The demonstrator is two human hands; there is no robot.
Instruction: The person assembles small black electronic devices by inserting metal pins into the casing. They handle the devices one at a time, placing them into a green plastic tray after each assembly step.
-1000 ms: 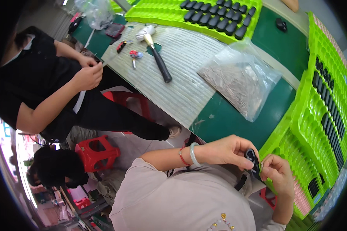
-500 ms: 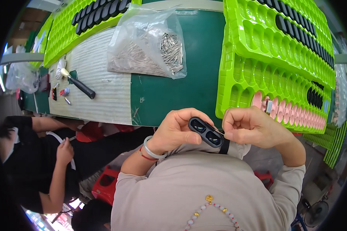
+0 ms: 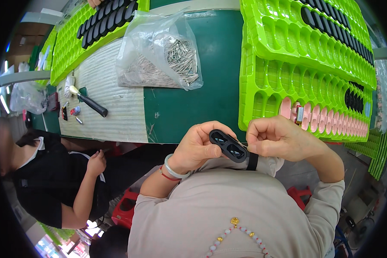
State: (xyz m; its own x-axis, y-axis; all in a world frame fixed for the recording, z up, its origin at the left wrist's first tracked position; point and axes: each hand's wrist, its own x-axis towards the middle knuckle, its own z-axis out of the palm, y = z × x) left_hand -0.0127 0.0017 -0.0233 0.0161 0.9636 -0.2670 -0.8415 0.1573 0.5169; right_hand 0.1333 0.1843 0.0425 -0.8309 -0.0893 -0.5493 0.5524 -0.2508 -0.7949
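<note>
The work surface is a green-topped bench (image 3: 210, 90) with a pale ribbed mat (image 3: 112, 103) on its left part. I hold a black oblong plastic part with two oval windows (image 3: 228, 146) just off the near edge of the bench, in front of my chest. My left hand (image 3: 198, 148) grips its left end, thumb on top and fingers curled underneath. My right hand (image 3: 279, 139) is closed around the right end, fingertips pinched at the part's edge.

Just beyond my right hand lie stacked bright green moulded plastic trays (image 3: 296, 64), holding rows of pink inserts (image 3: 322, 120) near me and black parts (image 3: 331, 26) farther away. A clear plastic bag of small metal pins (image 3: 163, 56) lies on the bench beyond my left hand. A black-handled hammer (image 3: 88, 101) rests on the mat. To my left sits another person in a black top (image 3: 51, 180).
</note>
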